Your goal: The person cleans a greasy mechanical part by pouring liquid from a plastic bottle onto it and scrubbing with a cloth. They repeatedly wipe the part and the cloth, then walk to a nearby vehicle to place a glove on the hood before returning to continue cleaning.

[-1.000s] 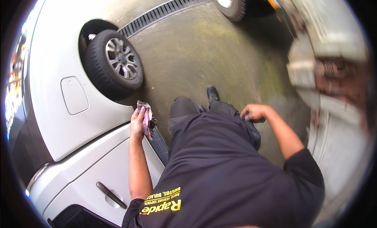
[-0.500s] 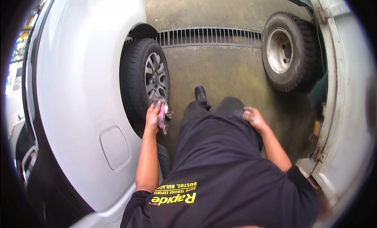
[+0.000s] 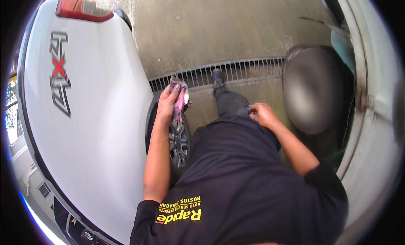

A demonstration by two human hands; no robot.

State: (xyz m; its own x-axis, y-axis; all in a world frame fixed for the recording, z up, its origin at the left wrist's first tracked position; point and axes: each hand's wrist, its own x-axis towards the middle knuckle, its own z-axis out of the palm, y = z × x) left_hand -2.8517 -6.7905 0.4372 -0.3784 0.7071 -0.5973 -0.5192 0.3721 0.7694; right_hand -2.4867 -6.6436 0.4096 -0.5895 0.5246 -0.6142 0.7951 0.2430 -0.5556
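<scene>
My left hand (image 3: pixel 166 103) is closed around a crumpled, grimy rag (image 3: pixel 181 100) with pink and greyish patches. It is held up beside the white pickup truck (image 3: pixel 97 122), above the truck's rear wheel (image 3: pixel 179 146), which the rag and forearm partly cover. My right hand (image 3: pixel 264 115) is by my right thigh, against the dark trousers, fingers curled in. A small dark bit shows at its fingertips, too unclear to name.
A metal drain grate (image 3: pixel 249 70) crosses the concrete floor (image 3: pixel 219 25), with my shoe (image 3: pixel 217 76) at it. To the right are a large wheel (image 3: pixel 310 91), its face smooth and blurred, and a pale vehicle panel (image 3: pixel 377 148). The pickup's red tail light (image 3: pixel 80 9) is at far left.
I have moved forward along the pickup; its tail light has come into view and its rear wheel has slipped back beneath my left arm. The rag stays in my left hand.
</scene>
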